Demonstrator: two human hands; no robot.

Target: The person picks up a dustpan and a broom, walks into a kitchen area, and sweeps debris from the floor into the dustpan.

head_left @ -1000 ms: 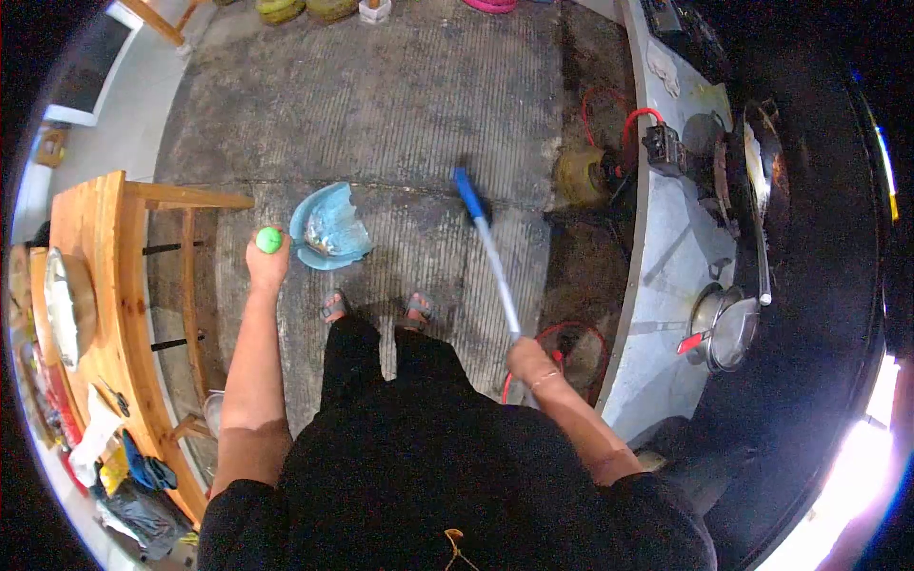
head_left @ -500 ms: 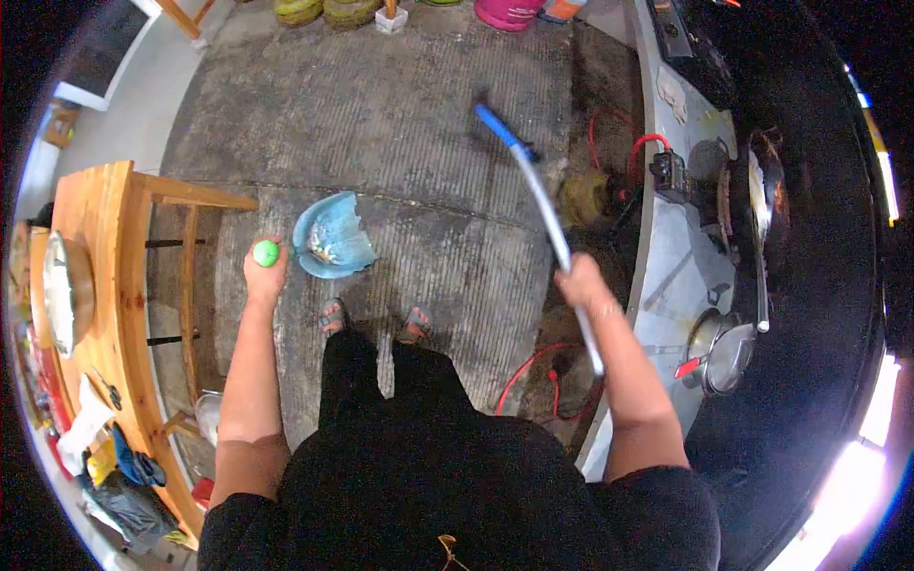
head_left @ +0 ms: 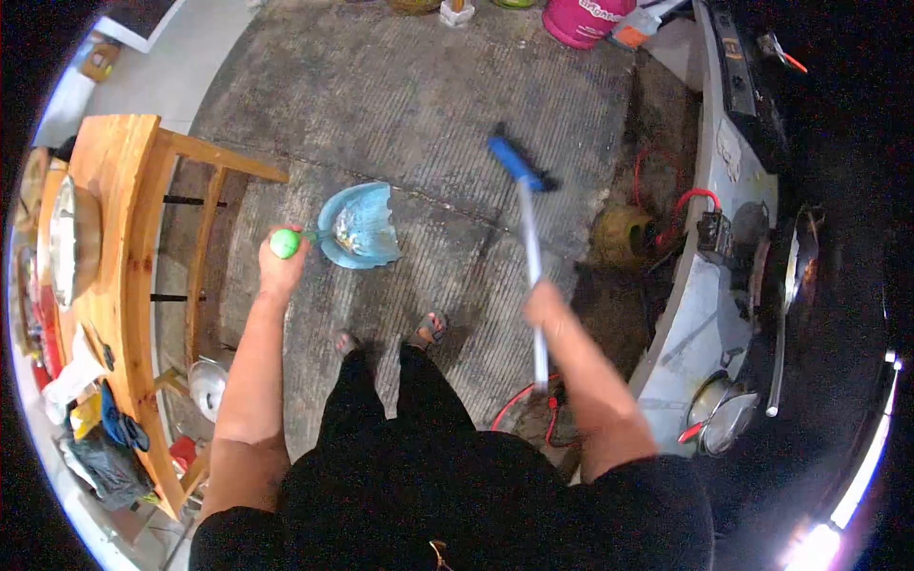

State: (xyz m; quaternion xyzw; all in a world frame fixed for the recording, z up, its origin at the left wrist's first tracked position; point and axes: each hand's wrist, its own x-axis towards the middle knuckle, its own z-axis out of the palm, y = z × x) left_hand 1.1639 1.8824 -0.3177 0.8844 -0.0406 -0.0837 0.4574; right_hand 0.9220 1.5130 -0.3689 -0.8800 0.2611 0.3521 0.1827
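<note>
My left hand [head_left: 282,262] is closed on the green-topped handle [head_left: 284,244] of a light blue dustpan [head_left: 381,225]. Bits of debris lie in the pan, which is low over or on the concrete floor; I cannot tell which. Wrapped round a pale pole, my right hand [head_left: 546,306] holds a broom [head_left: 529,224]. The broom's blue head [head_left: 515,164] has dark bristles and is beyond the dustpan, to its right, slightly blurred.
A wooden table [head_left: 133,238] stands at the left. Along the right runs a grey counter [head_left: 687,314] with pans. Below it are a yellowish gas cylinder [head_left: 621,236] and red hoses. A pink container [head_left: 579,21] stands at the back.
The broom's pole has swung more upright, with its head lower and slightly right in view. My right hand has moved left and a little nearer my body. The whole view has shifted.
</note>
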